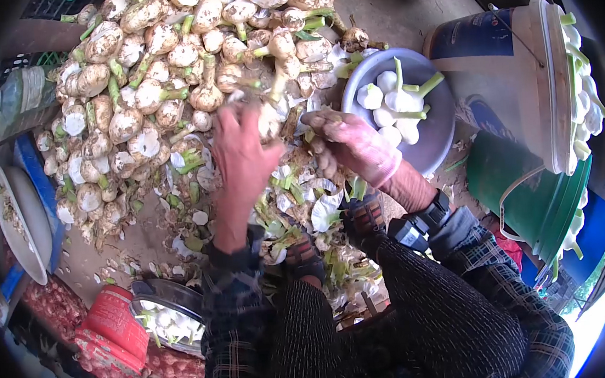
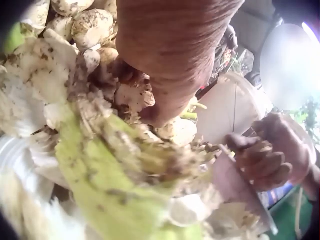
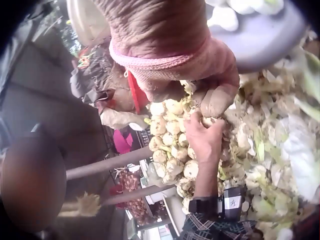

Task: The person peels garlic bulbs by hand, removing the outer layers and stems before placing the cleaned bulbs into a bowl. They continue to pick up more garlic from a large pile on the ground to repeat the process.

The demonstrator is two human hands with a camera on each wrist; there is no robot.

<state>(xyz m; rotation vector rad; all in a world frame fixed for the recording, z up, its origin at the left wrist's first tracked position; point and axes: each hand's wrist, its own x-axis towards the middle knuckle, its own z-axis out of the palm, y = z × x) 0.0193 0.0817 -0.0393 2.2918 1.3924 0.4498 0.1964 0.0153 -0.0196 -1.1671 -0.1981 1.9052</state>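
Observation:
At the near edge of a heap of soil-stained garlic bulbs (image 1: 166,79), my bare left hand (image 1: 246,151) is bent over one garlic bulb (image 2: 132,97), with fingers and thumb on either side of it. My right hand (image 1: 356,146), in a pinkish glove with soiled finger ends, is beside it to the right. Its fingers (image 2: 262,165) are curled in the left wrist view, and I cannot tell whether they hold anything. Just beyond the right hand, a lavender basin (image 1: 444,132) contains several peeled white garlic bulbs (image 1: 399,103) with cut green stems.
Stripped skins and leaves (image 1: 326,212) litter the ground around my shoes. On the right stand a white bucket (image 1: 485,68) and a green bucket (image 1: 514,172), topped with peeled garlic. At lower left are a metal bowl (image 1: 165,292), a red container (image 1: 118,324) and net sacks (image 1: 52,308).

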